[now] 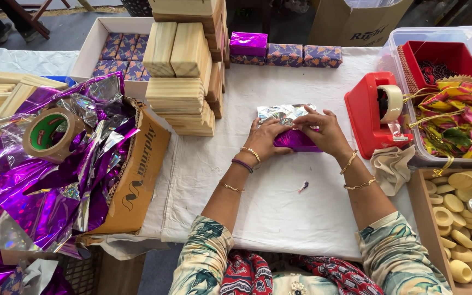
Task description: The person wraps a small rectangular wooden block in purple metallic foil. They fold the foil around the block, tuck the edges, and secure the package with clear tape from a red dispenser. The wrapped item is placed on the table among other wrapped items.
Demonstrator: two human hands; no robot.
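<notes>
Both hands are down on the small box (296, 140) at the centre of the white cloth (279, 207), half-dressed in purple foil. Its long axis runs nine to three o'clock, the silver underside of the foil sheet (279, 112) fanning out toward twelve. The left hand (267, 138) lies over the box's nine o'clock end, fingers pressing the foil flat; the right hand (323, 131) covers the three o'clock end, fingertips pinching the foil edge down.

At three o'clock sits a red tape dispenser (375, 112), roll loaded. Beyond it, a clear plastic tub (405, 38) holds red trays and bright floral pouches with gold cords. At four o'clock, a wooden tray (417, 205) is packed with pale round pieces. At nine o'clock, a cardboard box (140, 169) overflows with crumpled purple foil, a brown tape roll (50, 134) resting on top. At eleven o'clock, plain wooden blocks (184, 82) are stacked, and a white carton (91, 49) holds patterned wrapped boxes.
</notes>
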